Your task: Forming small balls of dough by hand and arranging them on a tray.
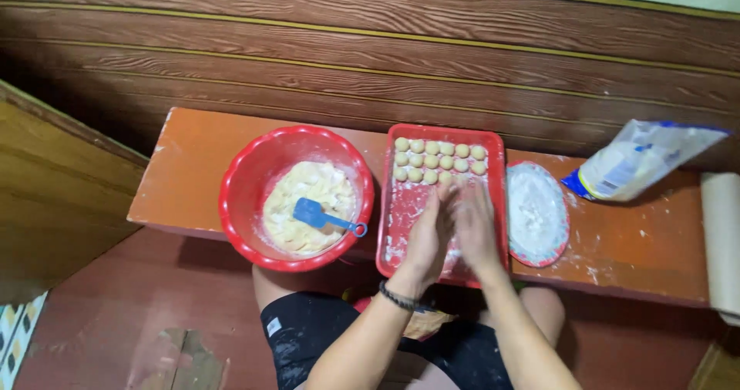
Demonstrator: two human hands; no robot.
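Observation:
My left hand (426, 234) and my right hand (476, 228) are pressed palm to palm over the red rectangular tray (497, 166); whatever lies between the palms is hidden, and the hands look blurred. Several small pale dough balls (432, 161) sit in rows at the tray's far end. A dark bead bracelet rings my left wrist. To the left stands a red bowl (239, 197) holding pale dough (308, 186) with a blue scraper (324, 216) lying in it.
A red plate of white flour (536, 209) sits right of the tray. A plastic flour bag (640, 159) lies at the far right, a pale roll (721, 236) beside it. All rest on a low orange bench (185, 166) against a wooden wall.

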